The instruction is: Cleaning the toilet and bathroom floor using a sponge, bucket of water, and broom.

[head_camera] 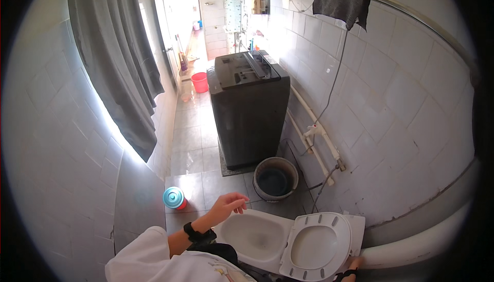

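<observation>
A white ceramic toilet bowl (254,233) lies in front of me at the bottom of the view. Its white seat (341,239) is raised and leans back towards the tank (358,230). My left hand (230,204), with a black band at the wrist, hovers over the bowl's far left rim. Its fingers are loosely bent and nothing shows in them. At the lower right, my right hand (355,263) is beside the raised seat and the tank's near side. The seat's edge partly hides its fingers, so its grip cannot be made out.
A bucket of dark liquid (276,162) stands beyond the toilet, by a dark washing machine (251,127). A blue-lidded container (174,198) sits on the tiled floor at left. Pipes (323,139) run along the right wall. A grey curtain (115,58) hangs left; a red bucket (199,82) stands farther off.
</observation>
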`<state>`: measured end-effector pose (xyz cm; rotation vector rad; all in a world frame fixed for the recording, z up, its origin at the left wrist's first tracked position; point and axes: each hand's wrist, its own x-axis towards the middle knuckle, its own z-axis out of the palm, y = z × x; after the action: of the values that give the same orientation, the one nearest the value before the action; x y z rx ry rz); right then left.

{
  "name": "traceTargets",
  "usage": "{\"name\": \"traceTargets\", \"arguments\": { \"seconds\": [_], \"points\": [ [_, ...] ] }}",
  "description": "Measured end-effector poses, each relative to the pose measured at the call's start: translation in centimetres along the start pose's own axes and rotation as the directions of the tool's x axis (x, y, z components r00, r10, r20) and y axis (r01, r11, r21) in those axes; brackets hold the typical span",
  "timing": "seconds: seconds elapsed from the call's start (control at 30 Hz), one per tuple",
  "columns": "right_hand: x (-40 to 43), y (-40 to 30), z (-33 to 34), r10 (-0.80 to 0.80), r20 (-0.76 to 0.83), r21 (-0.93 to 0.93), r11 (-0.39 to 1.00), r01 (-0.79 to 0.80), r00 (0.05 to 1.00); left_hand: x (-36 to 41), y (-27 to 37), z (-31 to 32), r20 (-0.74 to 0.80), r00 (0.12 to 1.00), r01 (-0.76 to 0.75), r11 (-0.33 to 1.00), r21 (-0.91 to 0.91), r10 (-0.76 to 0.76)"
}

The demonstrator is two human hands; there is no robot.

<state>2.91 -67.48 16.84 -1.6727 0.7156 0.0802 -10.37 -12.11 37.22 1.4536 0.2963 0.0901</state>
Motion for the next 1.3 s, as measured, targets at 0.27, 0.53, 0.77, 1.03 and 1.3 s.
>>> {"name": "traceTargets", "arguments": {
  "seconds": [0.27, 0.53, 0.77, 1.03, 1.3],
  "points": [
    [1.2, -1.7, -0.1, -0.047, -0.045, -0.146, 0.989, 0.040, 0.998, 0.7, -0.7, 0.8, 0.032, 0.999, -0.017, 1.000, -0.023, 0.018],
    [0.6, -0.6, 0.0, -0.128, -0.068, -0.285, 0.953, 0.104, 0.989, 1.2, -0.5, 0.7, 0.036, 0.999, -0.003, 0.999, -0.048, 0.005],
    [2.9, 2.0, -1.7, -0.205, -0.073, -0.390, 0.907, 0.161, 0.976, 1.5, -0.6, 0.5, 0.031, 0.999, -0.011, 0.998, -0.063, 0.013],
    [4.1, 4.2, -2.5, -0.258, -0.072, -0.509, 0.840, 0.187, 0.964, 1.6, -0.9, 0.9, 0.031, 1.000, 0.004, 0.999, -0.051, -0.003],
    [2.9, 2.2, -0.2, -0.322, -0.062, -0.628, 0.748, 0.214, 0.945, 2.1, -1.6, 1.8, 0.038, 0.999, 0.011, 0.997, -0.078, -0.008]
  ]
}}
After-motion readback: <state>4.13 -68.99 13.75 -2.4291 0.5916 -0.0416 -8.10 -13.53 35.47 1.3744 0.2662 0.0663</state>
